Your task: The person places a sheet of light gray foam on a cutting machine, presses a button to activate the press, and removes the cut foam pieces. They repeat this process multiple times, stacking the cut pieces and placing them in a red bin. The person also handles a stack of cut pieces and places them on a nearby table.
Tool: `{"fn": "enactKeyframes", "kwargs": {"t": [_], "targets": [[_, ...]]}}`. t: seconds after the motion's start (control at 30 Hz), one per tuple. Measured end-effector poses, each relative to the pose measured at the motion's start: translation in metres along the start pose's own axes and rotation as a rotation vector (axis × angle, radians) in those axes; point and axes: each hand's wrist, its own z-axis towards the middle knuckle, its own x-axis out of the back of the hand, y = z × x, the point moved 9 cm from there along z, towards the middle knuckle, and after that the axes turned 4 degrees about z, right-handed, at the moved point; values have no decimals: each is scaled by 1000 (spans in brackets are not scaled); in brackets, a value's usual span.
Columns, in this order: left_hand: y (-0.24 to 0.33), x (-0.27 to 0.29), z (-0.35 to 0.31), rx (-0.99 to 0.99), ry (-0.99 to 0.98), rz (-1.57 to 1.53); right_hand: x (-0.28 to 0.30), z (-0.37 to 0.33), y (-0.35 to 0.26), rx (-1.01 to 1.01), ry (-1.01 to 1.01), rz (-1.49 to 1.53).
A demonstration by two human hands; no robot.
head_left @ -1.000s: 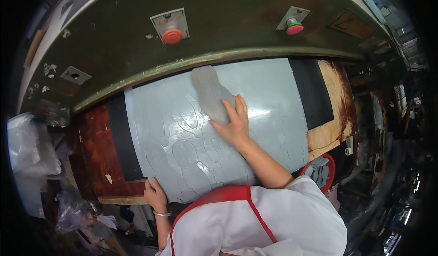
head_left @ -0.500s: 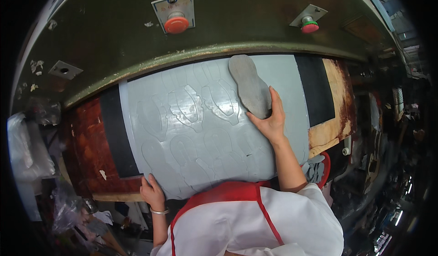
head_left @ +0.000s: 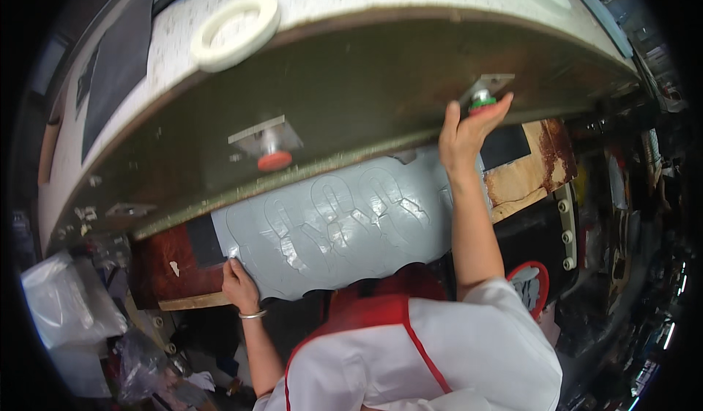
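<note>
A large grey sheet [head_left: 329,243] lies under the green machine beam [head_left: 351,81], with sole-shaped and strap-shaped outlines on it. My left hand [head_left: 239,288] pinches the sheet's near left edge, thumb on top. My right hand [head_left: 466,139] is up at a red button with a green collar [head_left: 482,105] on the right of the beam. Its thumb and fingers are spread, the fingers against the button and partly covering it. Just under the beam's lower edge shows a small part of a dark grey sole-shaped piece [head_left: 405,156]; the beam hides the rest.
Left of centre on the beam sticks out a second red button [head_left: 274,160]. A white tape roll [head_left: 236,33] lies on top of the machine. Clear plastic bags [head_left: 72,301] are at the left. A red-rimmed container [head_left: 542,288] with grey scraps stands at the lower right.
My right hand has let go of the sole-shaped piece and moved up to the button. The view has tilted up, and the beam hides more of the sheet. My left hand stays at the sheet's edge.
</note>
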Motion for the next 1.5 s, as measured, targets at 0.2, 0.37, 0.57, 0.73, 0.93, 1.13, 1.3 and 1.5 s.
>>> {"fn": "enactKeyframes", "kwargs": {"t": [0.2, 0.37, 0.57, 0.73, 0.93, 1.13, 1.3, 1.5], "targets": [[3, -8, 34, -14, -62, -18, 4, -21, 25, -59, -111, -131], [3, 4, 21, -68, -37, -182, 76, -82, 127, -711, -136, -30], [-5, -4, 11, -67, -37, -89, 85, -115, 135, -338, -363, -325], [-21, 15, -29, -97, -4, -186, 135, -141, 125, -342, -429, -111], [-50, 37, -86, 10, -132, -247, 155, -127, 95, -396, -88, -14], [-56, 51, -132, 36, -199, 22, 54, -180, -32, -5, -560, -32], [-70, 72, -176, 97, -194, 16, 93, -195, 11, -508, -571, 270], [-83, 72, -189, 128, -269, -17, 147, -138, 40, -404, -510, 122]]}}
